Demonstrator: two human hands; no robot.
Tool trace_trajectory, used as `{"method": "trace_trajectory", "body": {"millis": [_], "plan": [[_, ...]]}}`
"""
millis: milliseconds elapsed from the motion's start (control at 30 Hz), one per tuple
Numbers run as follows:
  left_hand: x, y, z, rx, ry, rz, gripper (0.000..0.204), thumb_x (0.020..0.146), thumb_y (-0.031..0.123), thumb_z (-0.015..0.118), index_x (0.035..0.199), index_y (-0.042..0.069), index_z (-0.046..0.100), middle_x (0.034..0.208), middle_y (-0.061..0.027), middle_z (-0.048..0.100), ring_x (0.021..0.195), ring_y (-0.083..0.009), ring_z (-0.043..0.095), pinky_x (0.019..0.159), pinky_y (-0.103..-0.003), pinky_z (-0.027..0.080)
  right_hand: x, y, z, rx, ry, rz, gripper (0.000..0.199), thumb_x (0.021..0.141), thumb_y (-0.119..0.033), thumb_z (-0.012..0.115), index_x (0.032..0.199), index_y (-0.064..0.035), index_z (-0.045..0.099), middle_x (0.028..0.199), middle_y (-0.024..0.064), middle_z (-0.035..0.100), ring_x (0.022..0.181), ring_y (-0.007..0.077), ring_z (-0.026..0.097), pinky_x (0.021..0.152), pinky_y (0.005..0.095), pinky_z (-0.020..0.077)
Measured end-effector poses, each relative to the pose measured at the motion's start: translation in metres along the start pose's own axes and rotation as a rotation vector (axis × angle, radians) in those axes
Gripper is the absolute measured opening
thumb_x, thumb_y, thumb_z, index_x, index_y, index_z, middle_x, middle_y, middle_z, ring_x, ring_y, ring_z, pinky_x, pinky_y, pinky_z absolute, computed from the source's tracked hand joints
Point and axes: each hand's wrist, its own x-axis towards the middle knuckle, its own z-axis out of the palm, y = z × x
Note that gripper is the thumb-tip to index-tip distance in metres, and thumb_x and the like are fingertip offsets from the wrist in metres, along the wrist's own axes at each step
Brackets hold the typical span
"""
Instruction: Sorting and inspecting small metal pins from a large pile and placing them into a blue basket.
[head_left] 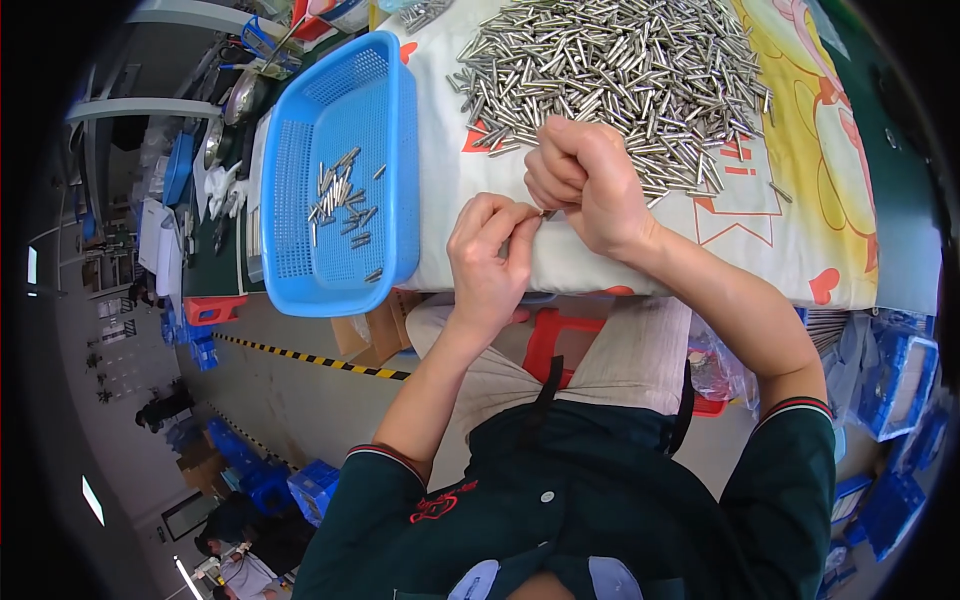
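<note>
My left hand is closed in a pinch, thumb against fingertips, on a small metal pin whose end shows at the fingertips. Right beside it, my right hand is curled into a fist close to that end; what its fingers hold, if anything, is hidden. Both hands are above the near part of a printed cloth. Beyond them lies a large heap of shiny metal pins. To the left, a blue plastic basket holds a small scatter of similar pins.
A few loose pins lie right of the heap. Left of the basket are tools and white crumpled material on a dark green surface. Under the table edge are a red stool and a cardboard box. Blue crates stand at the right.
</note>
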Motion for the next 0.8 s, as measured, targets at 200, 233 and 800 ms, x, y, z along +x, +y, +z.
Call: {"method": "trace_trajectory", "body": {"millis": [200,233,800], "plan": [[-0.002,0.001,-0.002,0.016,-0.001,-0.019,0.007,0.070,-0.005,0.063,0.074,-0.001,0.060,0.071,-0.0085,0.052,0.066,-0.0237,0.052,0.057,-0.033,0.042,-0.002,-0.065,-0.008,-0.323,-0.051,-0.538,0.035,0.092,-0.020,0.029,0.058,-0.0108,0.025,0.053,-0.0019,0.021,0.049,0.0108,0.021,0.050,0.0278,0.0216],[-0.003,0.000,-0.003,0.025,-0.008,-0.026,0.006,0.070,-0.004,0.063,0.075,0.000,0.060,0.073,-0.0085,0.052,0.067,-0.0236,0.052,0.058,-0.033,0.042,-0.001,-0.080,-0.018,-0.338,-0.039,-0.568,0.034,0.091,-0.020,0.030,0.058,-0.0107,0.025,0.054,-0.0012,0.022,0.050,0.0116,0.023,0.052,0.0273,0.0226],[-0.002,0.005,-0.002,0.157,-0.022,0.140,0.013,0.071,-0.001,0.065,0.083,0.002,0.062,0.077,-0.0066,0.050,0.072,-0.0232,0.051,0.063,-0.033,0.041,0.027,-0.145,-0.258,-2.056,0.712,-0.113,0.038,0.084,-0.031,0.034,0.094,-0.0046,0.059,0.095,0.0168,0.061,0.089,0.0369,0.056,0.077,0.0462,0.0429]]}}
